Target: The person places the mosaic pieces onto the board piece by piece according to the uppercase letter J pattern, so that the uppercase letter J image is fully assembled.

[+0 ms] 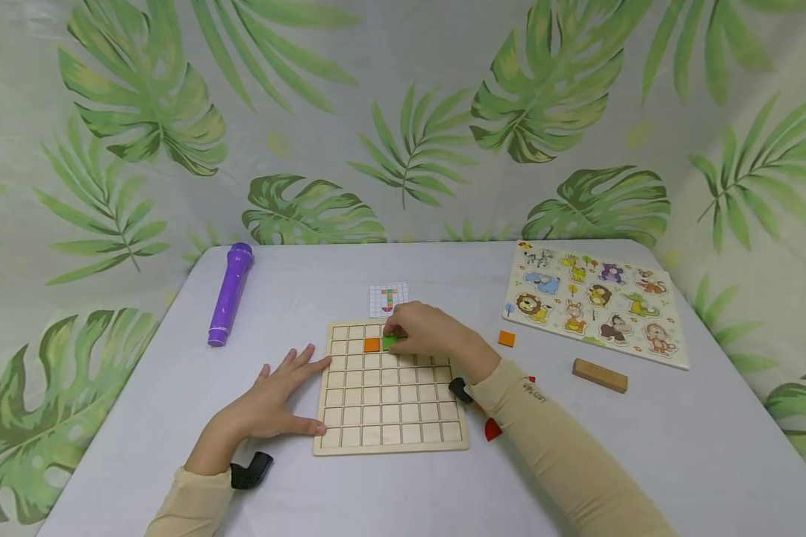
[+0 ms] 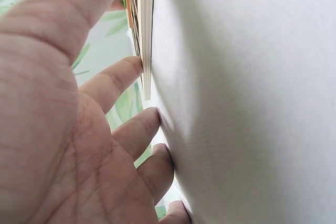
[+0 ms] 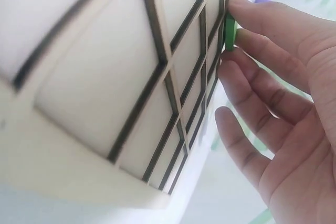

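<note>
Your right hand (image 1: 426,330) pinches the green tile (image 1: 389,343) between thumb and fingers at the top centre of the grid board (image 1: 391,412), directly right of an orange tile (image 1: 372,344). Your left hand (image 1: 278,399), at lower left of the frame, is spread and grips nothing; its thumb and index fingertip touch the board's left edge. The hands are apart.

Risks noted. The green tile could catch on a cell divider and sit tilted if you release it off-square (whether it is fully seated cannot be told, your fingers covering it). A sideways push could nudge the orange tile, being just beside it. Uneven pressure from your left hand could slide the board. Right of centre, your right sleeve (image 1: 551,440) crosses close to a red piece (image 1: 492,429); a low withdrawal could sweep it aside. The black wrist mount (image 1: 460,391) could likewise catch the board's right edge.
</note>
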A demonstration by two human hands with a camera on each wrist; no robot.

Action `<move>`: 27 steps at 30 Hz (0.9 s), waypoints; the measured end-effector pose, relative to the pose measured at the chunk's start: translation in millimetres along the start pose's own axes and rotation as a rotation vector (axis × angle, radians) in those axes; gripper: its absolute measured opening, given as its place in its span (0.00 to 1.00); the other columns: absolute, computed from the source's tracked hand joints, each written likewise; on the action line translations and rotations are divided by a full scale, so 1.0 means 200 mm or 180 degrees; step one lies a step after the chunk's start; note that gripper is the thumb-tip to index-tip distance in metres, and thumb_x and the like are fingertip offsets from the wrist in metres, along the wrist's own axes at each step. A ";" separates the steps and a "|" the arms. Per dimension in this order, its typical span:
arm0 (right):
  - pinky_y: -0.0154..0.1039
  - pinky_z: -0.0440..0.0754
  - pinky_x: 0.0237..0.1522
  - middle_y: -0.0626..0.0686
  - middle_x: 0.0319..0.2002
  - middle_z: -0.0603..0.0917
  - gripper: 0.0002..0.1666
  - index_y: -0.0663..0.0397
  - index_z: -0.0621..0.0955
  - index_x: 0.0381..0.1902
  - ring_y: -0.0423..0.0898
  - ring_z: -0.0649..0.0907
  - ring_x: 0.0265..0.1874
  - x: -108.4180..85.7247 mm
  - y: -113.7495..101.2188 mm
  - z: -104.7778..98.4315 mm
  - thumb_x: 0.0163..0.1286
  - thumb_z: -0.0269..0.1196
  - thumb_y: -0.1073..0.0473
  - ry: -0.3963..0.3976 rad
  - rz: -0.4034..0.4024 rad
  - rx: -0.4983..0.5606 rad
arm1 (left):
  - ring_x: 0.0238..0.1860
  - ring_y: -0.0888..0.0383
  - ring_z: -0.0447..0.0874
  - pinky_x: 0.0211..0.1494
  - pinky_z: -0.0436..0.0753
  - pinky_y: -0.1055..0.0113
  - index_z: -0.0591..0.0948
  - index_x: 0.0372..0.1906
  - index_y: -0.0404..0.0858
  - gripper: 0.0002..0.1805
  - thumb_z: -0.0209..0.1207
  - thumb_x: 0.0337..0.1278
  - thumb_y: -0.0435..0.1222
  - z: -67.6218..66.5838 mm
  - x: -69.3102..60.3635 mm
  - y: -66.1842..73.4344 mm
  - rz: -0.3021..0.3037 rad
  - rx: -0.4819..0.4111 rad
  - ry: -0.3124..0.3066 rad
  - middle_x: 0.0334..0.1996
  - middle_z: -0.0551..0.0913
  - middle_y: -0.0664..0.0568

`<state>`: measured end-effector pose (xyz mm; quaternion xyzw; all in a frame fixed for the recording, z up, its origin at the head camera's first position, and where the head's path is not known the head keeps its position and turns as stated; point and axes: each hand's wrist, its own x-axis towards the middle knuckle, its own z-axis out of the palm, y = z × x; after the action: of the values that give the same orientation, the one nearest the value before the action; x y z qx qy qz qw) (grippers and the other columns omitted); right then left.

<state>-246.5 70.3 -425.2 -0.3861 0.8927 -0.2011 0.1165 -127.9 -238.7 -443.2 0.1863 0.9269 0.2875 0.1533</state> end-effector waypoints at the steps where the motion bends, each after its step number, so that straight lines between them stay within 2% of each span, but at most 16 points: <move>1: 0.33 0.82 0.41 0.49 0.39 0.89 0.08 0.55 0.91 0.46 0.40 0.80 0.35 0.00 0.00 0.00 0.72 0.73 0.59 -0.0004 -0.0010 -0.0001 | 0.87 0.27 0.38 0.78 0.35 0.17 0.63 0.85 0.50 0.61 0.81 0.46 0.58 0.00 0.00 0.00 0.0002 0.0001 0.0002 0.88 0.47 0.36; 11: 0.33 0.80 0.40 0.51 0.40 0.88 0.08 0.55 0.91 0.46 0.41 0.78 0.36 0.00 -0.03 -0.01 0.72 0.74 0.58 -0.0013 -0.0019 -0.0045 | 0.87 0.27 0.38 0.79 0.35 0.17 0.63 0.85 0.50 0.61 0.81 0.46 0.58 0.00 0.00 0.00 0.0001 -0.0012 0.0002 0.88 0.47 0.37; 18: 0.35 0.84 0.44 0.49 0.43 0.89 0.10 0.54 0.91 0.48 0.42 0.82 0.39 0.00 -0.03 -0.01 0.72 0.73 0.58 -0.0026 0.0021 -0.0057 | 0.87 0.27 0.38 0.79 0.35 0.17 0.63 0.86 0.50 0.62 0.81 0.46 0.58 0.00 0.00 0.00 0.0001 -0.0012 -0.0002 0.88 0.47 0.37; 24: 0.34 0.84 0.43 0.49 0.41 0.90 0.10 0.54 0.91 0.49 0.41 0.81 0.37 0.00 -0.03 -0.02 0.73 0.73 0.57 -0.0036 0.0077 -0.0118 | 0.87 0.28 0.37 0.79 0.34 0.18 0.63 0.86 0.51 0.62 0.81 0.46 0.58 0.00 0.00 0.00 -0.0024 -0.0025 -0.0014 0.88 0.47 0.37; 27: 0.35 0.86 0.46 0.50 0.44 0.91 0.12 0.55 0.91 0.50 0.41 0.84 0.40 0.00 -0.03 -0.03 0.73 0.73 0.57 -0.0063 0.0137 -0.0129 | 0.87 0.28 0.37 0.79 0.34 0.18 0.63 0.86 0.51 0.62 0.81 0.45 0.58 0.00 0.00 0.00 -0.0034 -0.0024 -0.0018 0.88 0.47 0.38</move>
<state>-244.8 69.3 -417.8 -0.3711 0.9035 -0.1765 0.1218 -128.0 -238.1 -442.6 0.1817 0.9263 0.2897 0.1582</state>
